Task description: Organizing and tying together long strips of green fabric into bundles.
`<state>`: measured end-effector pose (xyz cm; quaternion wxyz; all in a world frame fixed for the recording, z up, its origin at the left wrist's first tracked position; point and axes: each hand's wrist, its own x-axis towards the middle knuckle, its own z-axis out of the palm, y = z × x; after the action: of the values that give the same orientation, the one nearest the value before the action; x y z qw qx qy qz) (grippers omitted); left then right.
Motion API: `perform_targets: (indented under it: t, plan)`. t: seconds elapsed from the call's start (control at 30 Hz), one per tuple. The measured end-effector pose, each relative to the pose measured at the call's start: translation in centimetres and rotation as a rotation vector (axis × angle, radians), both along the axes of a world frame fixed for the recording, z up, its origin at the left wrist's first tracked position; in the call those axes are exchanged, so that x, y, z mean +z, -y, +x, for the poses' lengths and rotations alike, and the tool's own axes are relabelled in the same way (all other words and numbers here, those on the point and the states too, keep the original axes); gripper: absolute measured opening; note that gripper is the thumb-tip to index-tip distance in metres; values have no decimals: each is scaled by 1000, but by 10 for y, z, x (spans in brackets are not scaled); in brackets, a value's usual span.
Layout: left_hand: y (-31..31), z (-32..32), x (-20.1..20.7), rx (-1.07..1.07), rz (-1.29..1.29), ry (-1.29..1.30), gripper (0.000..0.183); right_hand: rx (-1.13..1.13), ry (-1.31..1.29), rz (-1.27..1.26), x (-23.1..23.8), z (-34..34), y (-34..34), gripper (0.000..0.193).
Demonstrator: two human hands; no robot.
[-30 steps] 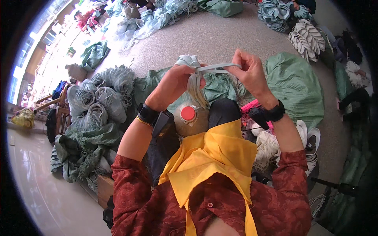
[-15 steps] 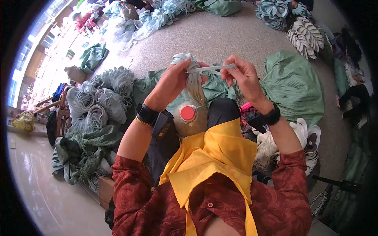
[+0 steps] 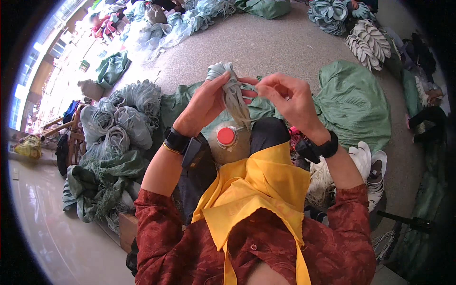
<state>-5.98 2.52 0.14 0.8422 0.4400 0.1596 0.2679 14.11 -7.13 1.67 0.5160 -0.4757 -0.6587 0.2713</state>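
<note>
My left hand (image 3: 203, 105) is closed round a bundle of pale grey-green flat strips (image 3: 233, 97), thumb across its near side and fingers behind. Loose strip ends hang from the bundle toward my lap. Close to its right side, my right hand (image 3: 292, 99) has its fingers curled and pinched, the fingertips meeting a short stretch of pale strip (image 3: 248, 87). Most of what lies in that pinch is hidden. Below the bundle, between my knees, stands a rounded container (image 3: 228, 156) with a red cap (image 3: 226, 136).
Coiled grey-green strips (image 3: 128, 121) are heaped at my left above dark green cloth (image 3: 114, 166). A green sack (image 3: 354, 107) lies at the right, with white shoe-like pieces (image 3: 363, 159) nearer me. More strip bundles (image 3: 328, 18) lie across the speckled floor (image 3: 270, 45).
The strip that stretched straight between my hands no longer spans them. My right hand has come left and turned, its fingertips now close to the bundle. My left hand stays nearly in place.
</note>
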Motion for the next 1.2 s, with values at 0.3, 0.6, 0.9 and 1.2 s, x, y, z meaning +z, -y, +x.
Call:
perform_targets:
  t: [0.3,0.6,0.9,1.2]
  plan:
    - [11,10,-3,56,-1,-10,38,-40,305,309,-1,-15,-23,7]
    - [6,1,5,44,10,-141,39,149,-275,-85,-3,4,-14,6]
    - [6,-2,10,-23,103,-183,43,33,-245,-147,3,16,-19,7]
    - [6,-6,9,142,120,-213,35,-154,249,47,5,39,-22,10]
